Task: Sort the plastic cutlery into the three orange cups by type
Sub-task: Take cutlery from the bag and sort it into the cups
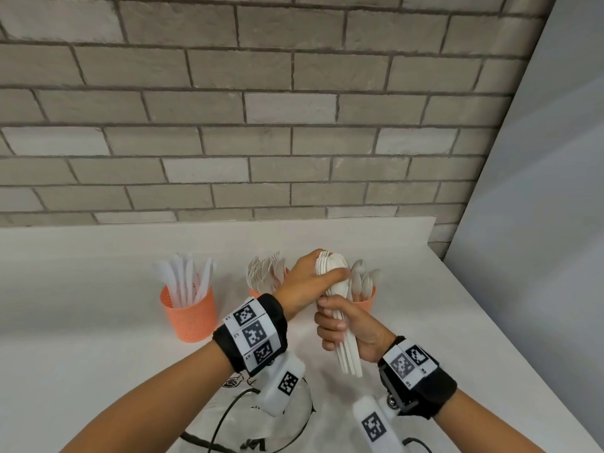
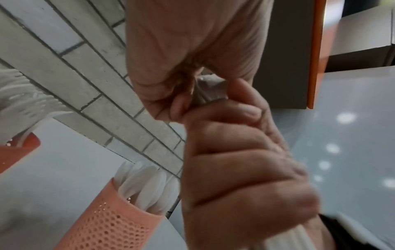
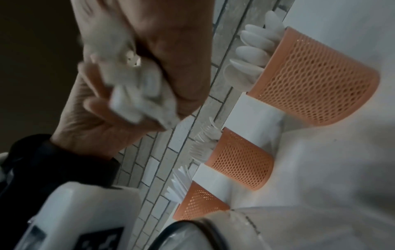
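Three orange mesh cups stand in a row on the white table (image 1: 81, 322). The left cup (image 1: 189, 315) holds knives, and the middle cup (image 1: 253, 291), half hidden behind my left wrist, holds forks. Spoons stand in the right cup (image 1: 366, 300). Just in front of that cup I hold a bundle of white spoons (image 1: 351, 358) upright above the table. My left hand (image 1: 318, 276) grips the bowls at the top. My right hand (image 1: 336, 322) is curled round the handles. In the right wrist view the spoon cup (image 3: 316, 76), fork cup (image 3: 241, 160) and knife cup (image 3: 200, 201) show beside the bundle (image 3: 136, 94).
A grey brick wall (image 1: 294, 125) runs behind the table. A white plastic bag with black print (image 1: 261, 429) and a black cable lie at the table's near edge under my wrists. The table's right edge slants off beside a plain grey wall (image 1: 539, 223).
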Demonstrator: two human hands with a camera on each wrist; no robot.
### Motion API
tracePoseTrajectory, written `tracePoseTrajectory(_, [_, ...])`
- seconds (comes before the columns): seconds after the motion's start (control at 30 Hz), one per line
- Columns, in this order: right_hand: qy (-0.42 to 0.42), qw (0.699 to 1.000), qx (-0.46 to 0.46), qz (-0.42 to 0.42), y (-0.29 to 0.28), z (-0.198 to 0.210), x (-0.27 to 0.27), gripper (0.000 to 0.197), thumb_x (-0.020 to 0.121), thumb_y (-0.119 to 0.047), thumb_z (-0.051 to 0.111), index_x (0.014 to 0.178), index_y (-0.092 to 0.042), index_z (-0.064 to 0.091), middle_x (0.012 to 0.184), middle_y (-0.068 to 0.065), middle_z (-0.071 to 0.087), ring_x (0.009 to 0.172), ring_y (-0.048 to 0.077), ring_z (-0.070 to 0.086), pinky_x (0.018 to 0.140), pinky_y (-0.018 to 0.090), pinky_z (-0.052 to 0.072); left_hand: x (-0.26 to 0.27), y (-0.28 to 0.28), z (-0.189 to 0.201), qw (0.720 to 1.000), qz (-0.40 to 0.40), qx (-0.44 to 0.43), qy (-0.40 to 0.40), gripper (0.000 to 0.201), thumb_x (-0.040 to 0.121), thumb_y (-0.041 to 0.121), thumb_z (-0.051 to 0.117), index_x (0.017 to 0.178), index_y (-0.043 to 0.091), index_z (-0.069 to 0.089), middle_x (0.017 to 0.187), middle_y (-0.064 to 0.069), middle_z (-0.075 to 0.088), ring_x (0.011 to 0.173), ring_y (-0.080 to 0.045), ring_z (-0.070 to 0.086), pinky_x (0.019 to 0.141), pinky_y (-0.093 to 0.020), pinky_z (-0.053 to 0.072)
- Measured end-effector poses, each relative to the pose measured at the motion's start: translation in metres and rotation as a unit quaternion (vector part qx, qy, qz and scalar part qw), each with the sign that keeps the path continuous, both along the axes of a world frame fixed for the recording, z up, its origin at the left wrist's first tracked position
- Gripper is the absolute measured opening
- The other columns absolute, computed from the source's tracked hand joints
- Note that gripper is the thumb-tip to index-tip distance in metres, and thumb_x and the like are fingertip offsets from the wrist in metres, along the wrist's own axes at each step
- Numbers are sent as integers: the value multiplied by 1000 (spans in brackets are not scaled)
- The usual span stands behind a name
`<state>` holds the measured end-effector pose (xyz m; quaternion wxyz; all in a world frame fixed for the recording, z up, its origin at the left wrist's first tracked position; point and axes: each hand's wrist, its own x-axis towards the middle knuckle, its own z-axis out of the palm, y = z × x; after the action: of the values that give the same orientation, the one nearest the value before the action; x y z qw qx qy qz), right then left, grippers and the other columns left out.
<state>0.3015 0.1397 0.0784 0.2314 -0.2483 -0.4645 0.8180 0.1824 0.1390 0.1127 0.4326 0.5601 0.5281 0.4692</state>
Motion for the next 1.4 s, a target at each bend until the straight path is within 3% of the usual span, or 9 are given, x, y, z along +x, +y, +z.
tracePoseTrajectory(0.23, [-158,963,183,-115,-7,-2,0,9,94,-23,52,93,-15,55,51,-3,57,49,12,59,63,28,55,7,2,-5,987,79,55,125,20,83,21,63,96,8,55,88,-6,62,86,-24,61,79,-35,49])
tracePoseTrajectory(0.33, [-139,964,169,-152,-9,-5,0,14,95,-27,48,85,-17,53,43,-6,46,37,8,46,44,23,49,7,4,-7,995,81,18,62,36,79,34,70,100,8,57,94,-7,66,91,-24,65,85,-41,53])
tracePoseTrajectory(0.4, [-138,955,168,-204,-10,-7,0,16,94,-30,50,82,-20,54,43,-6,41,32,7,37,36,19,36,6,3,-9,996,83,-5,30,47,75,38,73,108,9,58,101,-3,66,95,-16,64,86,-34,54])
tracePoseTrajectory(0.67, [-131,927,216,-278,-8,-20,1,22,90,-31,55,85,-9,57,46,-1,46,33,9,39,34,18,31,6,-1,-16,995,87,-33,-40,16,84,23,67,92,9,65,93,-22,69,85,-30,67,84,-43,56])
tracePoseTrajectory(0.77, [-125,931,191,-285,-9,-21,0,27,93,-36,50,85,-11,54,47,-1,48,33,9,40,34,18,32,7,-2,-19,994,73,-38,-72,14,87,22,62,92,9,63,86,-16,69,74,-23,67,77,-36,58])
tracePoseTrajectory(0.97, [-104,938,177,-280,-13,-20,2,37,96,-39,39,86,-8,56,52,2,53,36,11,44,36,19,35,11,-6,-20,994,99,-40,-9,20,95,22,45,104,6,55,90,-7,61,72,-16,57,71,-32,51])
tracePoseTrajectory(1.1, [-98,940,185,-270,-17,-18,2,34,97,-37,40,79,-14,56,53,4,54,36,13,46,36,20,37,16,-12,-21,996,73,-29,40,25,97,18,37,79,15,53,72,-5,54,62,-13,48,58,-25,38])
tracePoseTrajectory(1.2, [-100,937,203,-266,-18,-17,4,35,98,-34,39,77,-13,58,52,0,58,38,14,50,38,21,41,16,-11,-26,996,58,-27,63,35,100,27,32,86,5,56,65,-4,52,55,-12,48,53,-25,38])
tracePoseTrajectory(1.4, [-100,938,175,-281,-12,-19,10,32,97,-31,42,96,-5,59,64,5,66,52,20,64,48,30,54,12,-4,-22,988,134,12,73,41,99,40,26,106,5,47,80,-4,54,78,-22,54,77,-38,45])
